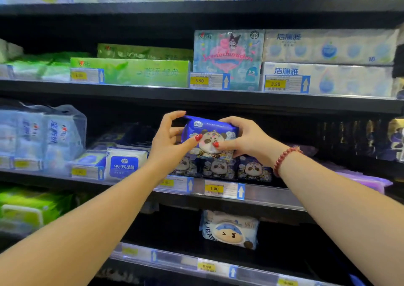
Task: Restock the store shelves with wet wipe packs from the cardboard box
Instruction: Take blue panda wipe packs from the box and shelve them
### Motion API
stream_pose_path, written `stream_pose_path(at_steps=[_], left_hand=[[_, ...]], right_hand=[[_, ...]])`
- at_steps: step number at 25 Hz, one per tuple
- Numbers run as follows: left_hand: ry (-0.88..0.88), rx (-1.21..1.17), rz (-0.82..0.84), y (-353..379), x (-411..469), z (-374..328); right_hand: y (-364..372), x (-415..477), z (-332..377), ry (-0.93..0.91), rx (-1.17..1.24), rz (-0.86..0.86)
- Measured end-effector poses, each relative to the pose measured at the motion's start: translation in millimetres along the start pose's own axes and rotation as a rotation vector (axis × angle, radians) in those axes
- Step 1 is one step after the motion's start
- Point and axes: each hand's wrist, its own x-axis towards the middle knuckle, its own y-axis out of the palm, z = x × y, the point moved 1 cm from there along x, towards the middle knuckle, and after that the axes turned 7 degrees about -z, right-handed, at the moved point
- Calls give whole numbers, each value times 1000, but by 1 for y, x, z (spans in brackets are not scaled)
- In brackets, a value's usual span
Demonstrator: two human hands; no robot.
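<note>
I see the black metal shelf (270,193) fronted by a row of glossy dark-blue panda-print packs (218,167), faces outward for shoppers. Just above them is a soft, crinkly blue panda-print wet wipe pack (209,128). My right hand (247,139) grips one end and my left hand (168,143) pinches the other, probably to seat it squarely.

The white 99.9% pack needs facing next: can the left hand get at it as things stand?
Probably, once freed: the left hand pinches the blue panda pack, but the white 99.9% pack stands unobstructed at the shelf front.
</note>
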Motion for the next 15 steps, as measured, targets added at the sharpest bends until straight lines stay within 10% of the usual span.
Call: stream_pose_path(at_steps=[8,15], left_hand=[[-4,828,192,-76,-17,71],[147,851,69,-75,-25,94]], right_hand=[[26,20,-6,67,-162,-148],[87,51,-35,127,-351,-22]])
